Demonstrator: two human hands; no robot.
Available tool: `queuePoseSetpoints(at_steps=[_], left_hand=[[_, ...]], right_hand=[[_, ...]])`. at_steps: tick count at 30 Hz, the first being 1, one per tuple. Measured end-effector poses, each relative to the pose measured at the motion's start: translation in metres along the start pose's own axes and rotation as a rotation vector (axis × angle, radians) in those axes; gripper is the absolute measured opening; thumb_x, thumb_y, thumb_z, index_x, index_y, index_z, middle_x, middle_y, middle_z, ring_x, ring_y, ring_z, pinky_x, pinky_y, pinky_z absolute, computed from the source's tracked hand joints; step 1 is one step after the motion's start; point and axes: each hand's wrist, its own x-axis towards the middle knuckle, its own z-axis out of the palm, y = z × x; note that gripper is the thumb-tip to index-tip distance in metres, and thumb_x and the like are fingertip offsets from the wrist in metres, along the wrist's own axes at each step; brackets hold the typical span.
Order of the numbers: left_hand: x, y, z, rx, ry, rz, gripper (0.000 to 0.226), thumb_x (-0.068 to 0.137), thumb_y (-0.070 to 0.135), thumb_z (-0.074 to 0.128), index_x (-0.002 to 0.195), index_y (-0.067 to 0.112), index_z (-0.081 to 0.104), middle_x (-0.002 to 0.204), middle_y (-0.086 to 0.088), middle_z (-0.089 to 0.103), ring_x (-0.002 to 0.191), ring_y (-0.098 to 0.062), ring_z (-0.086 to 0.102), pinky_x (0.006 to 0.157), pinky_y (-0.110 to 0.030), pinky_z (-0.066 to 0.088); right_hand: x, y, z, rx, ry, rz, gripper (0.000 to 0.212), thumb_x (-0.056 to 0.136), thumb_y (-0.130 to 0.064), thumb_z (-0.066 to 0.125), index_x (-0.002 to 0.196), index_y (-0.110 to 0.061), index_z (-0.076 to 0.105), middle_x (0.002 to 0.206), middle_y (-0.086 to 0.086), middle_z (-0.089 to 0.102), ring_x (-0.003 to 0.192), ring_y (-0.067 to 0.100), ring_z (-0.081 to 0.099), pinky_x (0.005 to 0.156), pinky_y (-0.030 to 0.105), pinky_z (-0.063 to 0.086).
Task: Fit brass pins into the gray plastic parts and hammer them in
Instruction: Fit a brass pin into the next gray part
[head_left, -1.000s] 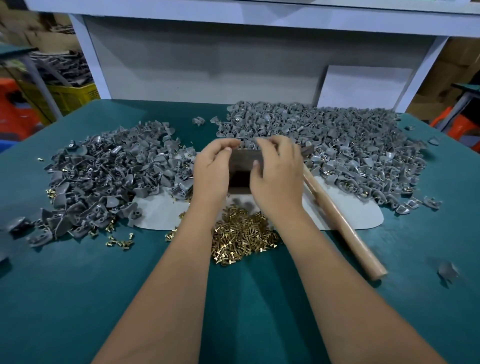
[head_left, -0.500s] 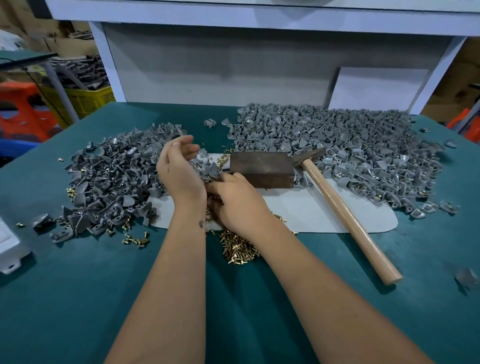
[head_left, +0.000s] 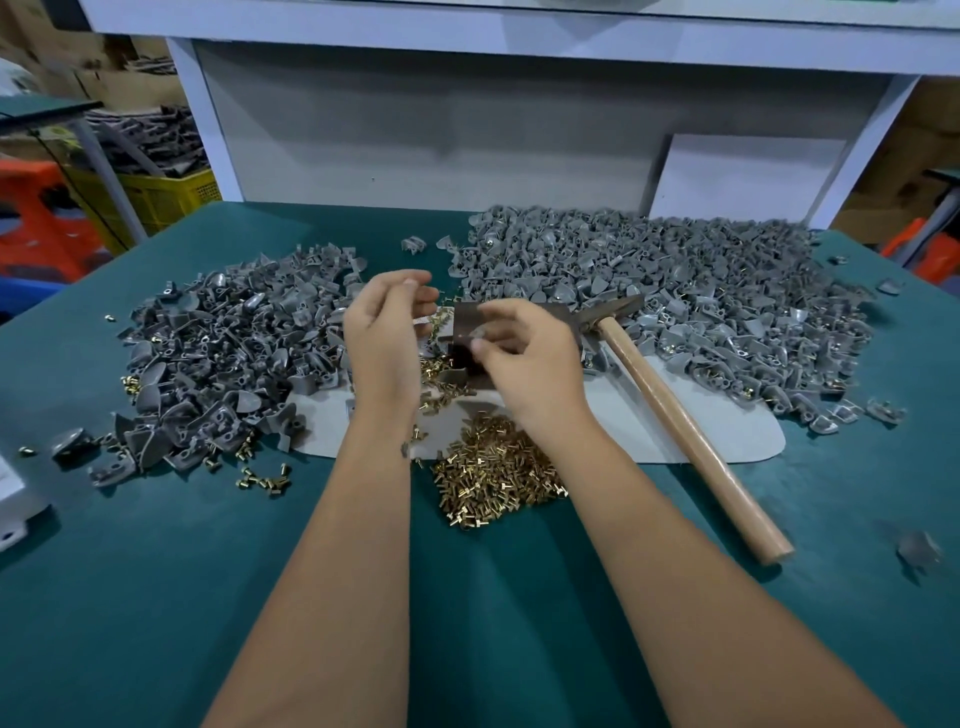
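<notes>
Both hands are raised over the dark rusty metal block (head_left: 470, 332). Right hand (head_left: 530, 358) pinches a small gray plastic part (head_left: 479, 332) at its fingertips; part orientation is too blurred to read. Left hand (head_left: 387, 332) has fingers curled; contents can't be made out. Shiny brass pins (head_left: 493, 470) are heaped on the teal mat (head_left: 156, 597), near side. Matte curved gray parts are piled left (head_left: 228, 343) and right (head_left: 675, 296). Hammer (head_left: 675, 415): smooth wood handle, long axis running from the block toward near-right.

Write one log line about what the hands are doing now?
left hand: raised, holding unclear | right hand: pinching gray part | hammer: lying unused
</notes>
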Motion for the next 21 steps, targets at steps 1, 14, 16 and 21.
queuePoseSetpoints(at_steps=[1,14,16,21], left_hand=[[-0.001,-0.001,0.002,0.029,-0.031,-0.002,0.025,0.095,0.006,0.051,0.086,0.018,0.071,0.084,0.002,0.070,0.080,-0.010,0.064,0.068,-0.022,0.052],[-0.014,-0.006,0.013,0.456,-0.287,0.161,0.028,0.082,0.008,0.069,0.103,0.025,0.076,0.101,0.012,0.069,0.091,0.019,0.058,0.081,-0.002,0.044],[-0.014,-0.008,0.014,0.498,-0.291,0.171,0.030,0.082,0.011,0.070,0.108,0.026,0.075,0.109,0.006,0.069,0.104,0.007,0.059,0.097,-0.020,0.048],[-0.014,-0.006,0.015,0.462,-0.315,0.124,0.028,0.085,0.014,0.068,0.110,0.025,0.075,0.117,0.000,0.066,0.107,-0.003,0.062,0.102,-0.037,0.049]], right_hand=[[0.001,0.001,-0.006,0.042,0.019,0.019,0.031,0.082,0.000,0.070,0.096,-0.027,0.066,0.088,-0.012,0.067,0.085,0.000,0.064,0.079,0.021,0.055],[0.005,0.011,-0.022,0.094,0.125,-0.004,0.036,0.078,0.006,0.070,0.082,-0.029,0.063,0.083,-0.006,0.067,0.079,0.007,0.064,0.077,0.023,0.055],[0.005,0.012,-0.020,0.089,0.133,-0.023,0.036,0.078,0.005,0.071,0.081,-0.030,0.063,0.080,-0.006,0.066,0.077,0.008,0.063,0.076,0.024,0.055],[0.005,0.014,-0.019,0.095,0.125,-0.028,0.036,0.079,0.007,0.067,0.079,-0.029,0.062,0.079,-0.008,0.066,0.072,0.001,0.061,0.069,0.018,0.052]])
